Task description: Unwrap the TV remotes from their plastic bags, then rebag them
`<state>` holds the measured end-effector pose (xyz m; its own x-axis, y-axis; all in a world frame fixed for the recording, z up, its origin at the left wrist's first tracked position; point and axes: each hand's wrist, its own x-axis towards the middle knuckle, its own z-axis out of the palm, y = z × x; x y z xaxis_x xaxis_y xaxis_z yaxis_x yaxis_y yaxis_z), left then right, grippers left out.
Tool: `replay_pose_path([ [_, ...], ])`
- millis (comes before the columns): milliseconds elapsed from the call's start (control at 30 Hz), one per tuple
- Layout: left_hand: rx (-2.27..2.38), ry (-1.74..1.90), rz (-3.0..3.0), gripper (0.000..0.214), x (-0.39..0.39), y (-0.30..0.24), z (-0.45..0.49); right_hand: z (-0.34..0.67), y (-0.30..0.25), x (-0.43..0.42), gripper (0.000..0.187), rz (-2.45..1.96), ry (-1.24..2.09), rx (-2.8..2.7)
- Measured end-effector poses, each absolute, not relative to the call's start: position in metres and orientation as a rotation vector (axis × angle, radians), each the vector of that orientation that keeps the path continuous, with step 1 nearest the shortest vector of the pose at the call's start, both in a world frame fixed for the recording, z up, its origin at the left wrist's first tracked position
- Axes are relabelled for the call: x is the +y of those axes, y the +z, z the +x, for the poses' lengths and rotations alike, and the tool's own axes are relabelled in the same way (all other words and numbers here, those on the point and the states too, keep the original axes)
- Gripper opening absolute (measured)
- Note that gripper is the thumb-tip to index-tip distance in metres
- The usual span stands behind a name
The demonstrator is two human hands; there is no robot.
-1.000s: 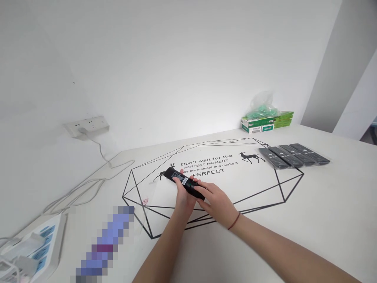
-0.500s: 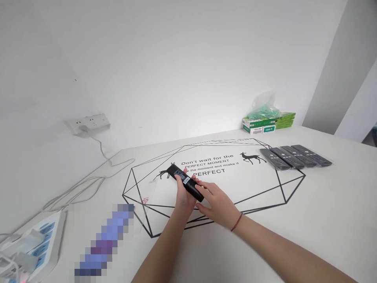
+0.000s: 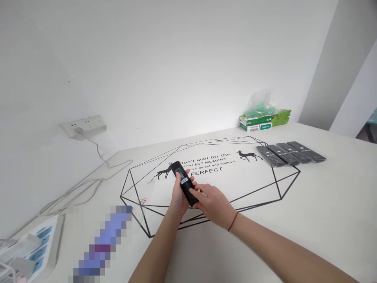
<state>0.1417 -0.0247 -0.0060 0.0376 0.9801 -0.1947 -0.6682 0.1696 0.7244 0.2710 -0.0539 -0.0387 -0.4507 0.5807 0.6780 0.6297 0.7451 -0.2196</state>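
Observation:
A black remote control (image 3: pixel 185 188) is held over the table with its labelled back turned up; a white barcode sticker shows near its middle. My left hand (image 3: pixel 178 198) is closed round it, thumb along the left edge and fingertips showing at the right edge. At the near end, my right hand (image 3: pixel 214 205) grips the remote, its index finger on the back by the lower part. The right thumb is partly hidden. Several more remote controls (image 3: pixel 290 154) in clear plastic lie side by side at the right of the table.
Green and white boxes (image 3: pixel 255 122) with a clear plastic bag (image 3: pixel 260 104) on top stand against the wall. At the left are a power strip (image 3: pixel 44 247), loose white cables (image 3: pixel 85 184), a wall socket (image 3: pixel 85 125) and a pixelated bluish thing (image 3: pixel 103 239). The table (image 3: pixel 324 204) carries printed deer and lettering.
The remote control has turned to a steeper angle, its near end swinging left and towards me. Both hands stay on it and have shifted slightly left. The whole view has shifted a little.

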Motion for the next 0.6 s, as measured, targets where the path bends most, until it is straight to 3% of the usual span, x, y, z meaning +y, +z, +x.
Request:
replay_pose_path([
  [200, 0.744, 1.288, 0.539, 0.038, -0.025, -0.009, 0.139, 0.271, -0.037, -0.057, 0.036, -0.938, -0.010, -2.185],
  [500, 0.987, 1.376, 0.844, 0.032, -0.034, -0.015, 0.156, 0.272, -0.041, -0.055, 0.075, -1.027, 0.795, -1.914],
  [600, 1.019, 1.262, 1.124, 0.034, -0.040, -0.012, 0.158, 0.270, -0.044, -0.054, 0.062, -1.059, 0.887, -1.763],
])
